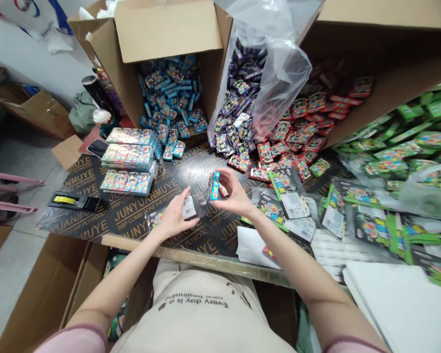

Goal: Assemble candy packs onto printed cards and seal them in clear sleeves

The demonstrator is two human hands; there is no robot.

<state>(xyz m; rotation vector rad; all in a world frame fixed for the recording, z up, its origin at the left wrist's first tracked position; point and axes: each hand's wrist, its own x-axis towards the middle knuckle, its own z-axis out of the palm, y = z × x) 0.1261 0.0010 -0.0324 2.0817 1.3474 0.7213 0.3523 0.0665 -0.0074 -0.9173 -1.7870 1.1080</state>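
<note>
My right hand (pixel 233 192) grips a small blue box (pixel 213 186) between thumb and fingers, held upright just above the tabletop. A bit of a red box (pixel 224 190) shows inside the same grip. To its left, my left hand (pixel 175 218) has its thumb and fingers apart. Beside those fingers lies a flat clear packet with a barcode label (pixel 189 208). Part of this packet is hidden by the hand, and I cannot tell whether they touch. Neat stacks of wrapped colourful boxes (pixel 127 181) stand beyond my left hand.
A carton (pixel 169 34) spills blue boxes (pixel 169 88). Purple boxes (pixel 238 103) lie in a clear bag, with red boxes (pixel 301 122) and green boxes (pixel 407 142) further right. Printed bags (pixel 294 206) cover the right side. A tape dispenser (pixel 75 201) sits at the left edge.
</note>
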